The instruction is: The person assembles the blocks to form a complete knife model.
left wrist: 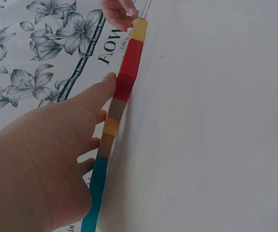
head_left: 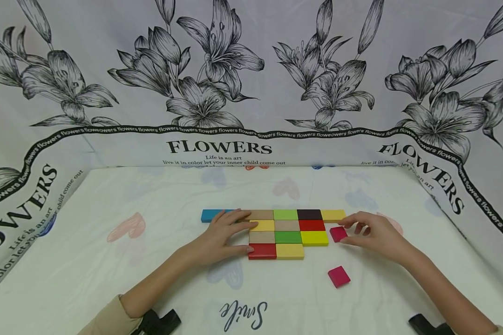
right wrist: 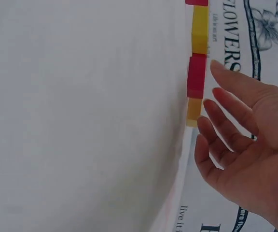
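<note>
Flat coloured blocks lie edge to edge in rows on a white cloth, with a blue block (head_left: 211, 215) at the top left and a black block (head_left: 309, 214) in the same row. My left hand (head_left: 226, 235) rests along their left side, fingers extended over the tan and yellow blocks, its thumb at the red block (head_left: 262, 251). Just right of the rows is a tilted crimson block (head_left: 337, 234). My right hand (head_left: 373, 232) is beside it, thumb and fingertips at its right side, fingers loosely bent. In the right wrist view, that hand (right wrist: 245, 130) looks relaxed around no object.
A second crimson block (head_left: 339, 277) lies apart, nearer to me, at the lower right. The white cloth (head_left: 151, 279) carries printed hearts and the word Smile. Behind and at the sides hangs a flower-printed sheet (head_left: 272, 93) with a black band.
</note>
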The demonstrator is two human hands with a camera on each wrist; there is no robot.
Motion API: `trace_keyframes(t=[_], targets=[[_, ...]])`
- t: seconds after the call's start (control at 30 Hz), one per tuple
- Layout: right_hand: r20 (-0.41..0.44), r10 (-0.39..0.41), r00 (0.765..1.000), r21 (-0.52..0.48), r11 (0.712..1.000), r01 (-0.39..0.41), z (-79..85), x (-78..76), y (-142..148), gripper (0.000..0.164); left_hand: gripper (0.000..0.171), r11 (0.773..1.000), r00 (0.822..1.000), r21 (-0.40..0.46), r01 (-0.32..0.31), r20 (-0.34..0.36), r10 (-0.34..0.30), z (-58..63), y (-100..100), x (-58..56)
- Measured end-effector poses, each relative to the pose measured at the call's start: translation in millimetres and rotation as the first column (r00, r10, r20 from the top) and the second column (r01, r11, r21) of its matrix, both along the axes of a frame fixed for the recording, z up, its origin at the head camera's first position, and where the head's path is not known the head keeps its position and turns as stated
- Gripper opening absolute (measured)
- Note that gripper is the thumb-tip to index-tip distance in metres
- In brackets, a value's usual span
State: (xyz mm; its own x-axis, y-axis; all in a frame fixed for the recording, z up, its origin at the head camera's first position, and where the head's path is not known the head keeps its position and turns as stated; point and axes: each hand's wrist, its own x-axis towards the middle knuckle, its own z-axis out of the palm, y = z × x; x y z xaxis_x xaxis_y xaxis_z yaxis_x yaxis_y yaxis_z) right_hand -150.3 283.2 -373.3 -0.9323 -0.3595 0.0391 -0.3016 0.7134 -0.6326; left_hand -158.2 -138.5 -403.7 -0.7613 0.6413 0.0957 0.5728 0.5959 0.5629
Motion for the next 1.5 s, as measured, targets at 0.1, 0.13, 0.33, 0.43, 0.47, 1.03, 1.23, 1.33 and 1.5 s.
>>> trace_keyframes(t=[0.1, 0.13, 0.33, 0.43, 0.47, 1.03, 1.23, 1.33, 1.5], targets=[[0.014, 0.012, 1.000, -0.002, 1.000, -0.012, -3.6, -2.4, 5, 0.039, 0.062, 1.000, 1.000, 0.001, 0.001, 0.000, -0.001, -0.2, 0, -0.3], [0.021, 0.016, 1.000, -0.001, 1.000, -0.016, -4.6, -3.2, 6, 0.040, 0.062, 1.000, 1.000, 0.001, 0.001, -0.001, -0.001, -0.2, 0, -0.3], [0.043, 0.057, 0.997, -0.009, 0.998, -0.057, -8.5, -6.5, 12, 0.041, 0.062, 1.000, 1.000, 0.003, 0.004, 0.001, -0.004, 0.2, 1, -0.5], [0.050, 0.065, 0.997, -0.007, 0.998, -0.065, -8.2, -7.5, 13, 0.040, 0.062, 1.000, 1.000, 0.001, 0.003, 0.001, -0.003, 0.8, 1, -0.5], [0.057, 0.062, 0.996, -0.001, 0.998, -0.062, -7.8, -7.8, 13, 0.040, 0.062, 1.000, 1.000, 0.001, 0.003, 0.001, -0.003, 0.9, 1, -0.5], [0.103, 0.108, 0.989, -0.028, 0.994, -0.105, -8.6, -8.1, 14, 0.038, 0.062, 1.000, 1.000, 0.002, 0.004, 0.002, -0.004, 0.8, 1, -0.7], [0.106, 0.119, 0.987, -0.030, 0.993, -0.116, -9.0, -7.9, 15, 0.033, 0.062, 1.000, 1.000, 0.001, 0.003, 0.002, -0.003, 0.9, 1, -0.5], [0.092, 0.086, 0.992, -0.017, 0.996, -0.085, -9.2, -7.2, 13, 0.032, 0.062, 1.000, 1.000, 0.002, 0.003, 0.003, -0.003, 1.1, 1, -0.3], [0.074, 0.026, 0.997, -0.002, 1.000, -0.026, -9.5, -7.4, 5, 0.035, 0.062, 1.000, 1.000, 0.001, 0.001, 0.005, -0.001, 1.8, 1, 0.1]])
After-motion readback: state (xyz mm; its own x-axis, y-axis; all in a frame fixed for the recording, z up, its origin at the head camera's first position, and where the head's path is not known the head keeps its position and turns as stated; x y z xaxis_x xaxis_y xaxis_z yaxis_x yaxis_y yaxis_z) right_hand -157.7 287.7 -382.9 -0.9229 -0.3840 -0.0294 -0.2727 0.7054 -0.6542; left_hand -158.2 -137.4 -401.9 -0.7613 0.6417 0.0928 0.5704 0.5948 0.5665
